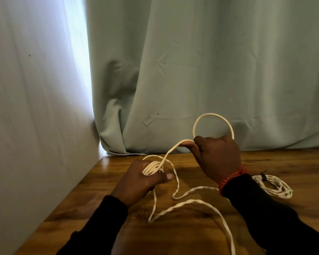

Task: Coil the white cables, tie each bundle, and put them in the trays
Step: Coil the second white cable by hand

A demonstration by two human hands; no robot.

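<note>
A pale green curtain (210, 70) fills the upper right and centre of the frame, with a plain wall (35, 98) down the left side. Below them your wooden table (173, 236) spans the lower half.

Both your arms come in from the bottom edge in black sleeves (274, 218). Your right hand (217, 157), at centre right, is raised above the table with its fingers curled closed, thumb and forefinger pinching the white cable (175, 181); a loop of the cable arcs up over that hand against the curtain. An orange braided band (232, 177) sits at that wrist.

Your left hand (142, 179), lower and left of centre, is closed around several turns of the same cable, the coil (152, 167) lying across the top of the fingers with the thumb pointing right. From the coil one strand rises to your right hand; loose lengths trail over the table between your arms and run off toward the bottom edge.

At the right, on the table just beyond your right sleeve, lies a finished bundle (276, 186) of white cable, with a small dark tie (264, 176) at its upper left end.
</note>
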